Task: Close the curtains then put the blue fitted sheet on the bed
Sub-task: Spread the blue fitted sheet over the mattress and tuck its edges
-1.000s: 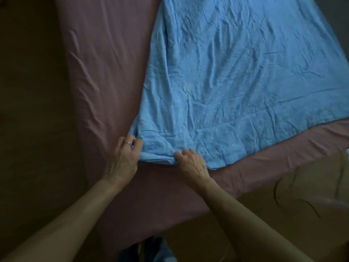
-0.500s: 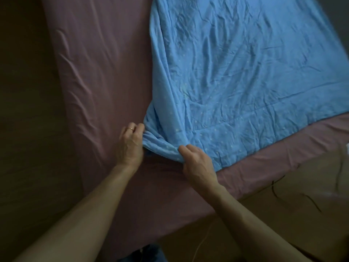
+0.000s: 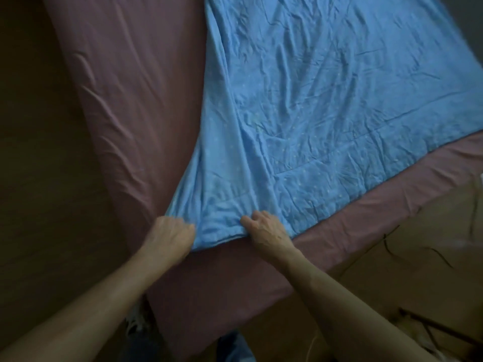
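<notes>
Diagonally laid blue sheet; left hand, right hand grip corner.

The sheet is light blue with small pale dots. The bed under it is covered in plain dusty pink. The floor is brown.

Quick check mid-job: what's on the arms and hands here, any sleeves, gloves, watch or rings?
The left forearm and right forearm are bare, with no sleeve in view. There are no gloves on the left hand or right hand, and no watch or bracelet at either wrist. The left hand is motion-blurred, so whether it wears a ring cannot be told; none shows on the right hand.
</notes>
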The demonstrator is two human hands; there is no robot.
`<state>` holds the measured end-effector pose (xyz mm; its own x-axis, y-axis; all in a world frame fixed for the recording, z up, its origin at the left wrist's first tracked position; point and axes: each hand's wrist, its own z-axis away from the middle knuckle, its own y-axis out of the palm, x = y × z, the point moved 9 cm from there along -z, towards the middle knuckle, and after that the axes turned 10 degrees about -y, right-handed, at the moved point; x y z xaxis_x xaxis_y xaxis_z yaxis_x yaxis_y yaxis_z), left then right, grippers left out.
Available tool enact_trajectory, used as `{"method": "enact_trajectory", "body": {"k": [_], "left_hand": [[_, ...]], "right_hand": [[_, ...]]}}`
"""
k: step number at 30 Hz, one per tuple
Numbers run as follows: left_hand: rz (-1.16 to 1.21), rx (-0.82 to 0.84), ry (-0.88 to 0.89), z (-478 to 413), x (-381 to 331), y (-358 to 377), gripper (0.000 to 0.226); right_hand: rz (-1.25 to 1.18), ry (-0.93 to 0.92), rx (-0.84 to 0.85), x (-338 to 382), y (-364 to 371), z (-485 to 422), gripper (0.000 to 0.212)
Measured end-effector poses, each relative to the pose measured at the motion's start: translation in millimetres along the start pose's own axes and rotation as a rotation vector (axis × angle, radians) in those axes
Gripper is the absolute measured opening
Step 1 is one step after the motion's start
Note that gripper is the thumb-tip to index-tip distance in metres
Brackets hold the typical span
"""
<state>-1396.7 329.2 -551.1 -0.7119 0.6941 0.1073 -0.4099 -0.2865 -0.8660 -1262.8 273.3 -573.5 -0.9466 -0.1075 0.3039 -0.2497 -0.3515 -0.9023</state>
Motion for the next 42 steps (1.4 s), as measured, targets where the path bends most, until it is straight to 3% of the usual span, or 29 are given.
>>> {"method": "enact_trajectory", "body": {"k": [3, 7, 9, 11, 14, 16, 18, 20, 22, 26, 29, 34, 36, 38, 40, 42], "left_hand": [[-0.053, 0.176, 0.089, 43, 10, 45, 0.013], [0.007, 0.319, 0.137, 40, 27, 57, 0.026], [0.183, 0.257, 0.166, 26, 26, 40, 0.031], [0.323, 0.143, 0.208, 16, 28, 14, 0.028], [0.405, 0.025, 0.259, 2, 22, -14, 0.026], [0.387, -0.013, 0.266, -6, 15, -25, 0.025], [0.392, 0.006, 0.267, -14, 9, -24, 0.023], [0.400, 0.022, 0.246, -20, 8, -23, 0.024], [0.394, -0.009, 0.218, -20, 12, -27, 0.021], [0.365, -0.031, 0.272, 8, 10, -20, 0.018], [0.170, 0.062, 0.299, 29, 11, 12, 0.024], [-0.245, 0.233, 0.539, 66, -10, 56, 0.029], [-0.314, 0.310, 0.578, 74, -3, 68, 0.031], [-0.226, 0.323, 0.523, 65, 12, 63, 0.031], [0.035, 0.208, 0.461, 47, 23, 37, 0.022], [0.324, 0.036, 0.425, 27, 28, 3, 0.010]], "right_hand": [[-0.065, -0.086, 0.145, 54, 32, -10, 0.053], [-0.087, 0.197, 0.179, 44, 46, 6, 0.025], [-0.128, 0.310, 0.214, 35, 49, 16, 0.027], [-0.200, 0.370, 0.120, 38, 37, 17, 0.033], [-0.324, 0.485, -0.158, 48, 6, 10, 0.044], [-0.426, 0.528, -0.358, 57, -14, 5, 0.054], [-0.586, 0.497, -0.406, 75, -26, -7, 0.058], [-0.727, 0.485, -0.258, 94, -15, -15, 0.057], [-0.692, 0.456, -0.156, 105, 1, -10, 0.062], [-0.500, 0.538, -0.256, 96, 8, 17, 0.035], [-0.380, 0.561, -0.233, 92, 13, 37, 0.021], [-0.361, 0.399, 0.105, 145, 71, 35, 0.021], [-0.373, 0.379, 0.140, 163, 83, 28, 0.023], [-0.395, 0.437, 0.133, 161, 88, 30, 0.022], [-0.475, 0.570, 0.048, 148, 85, 41, 0.025], [-0.545, 0.753, -0.267, 128, 59, 56, 0.036]]}}
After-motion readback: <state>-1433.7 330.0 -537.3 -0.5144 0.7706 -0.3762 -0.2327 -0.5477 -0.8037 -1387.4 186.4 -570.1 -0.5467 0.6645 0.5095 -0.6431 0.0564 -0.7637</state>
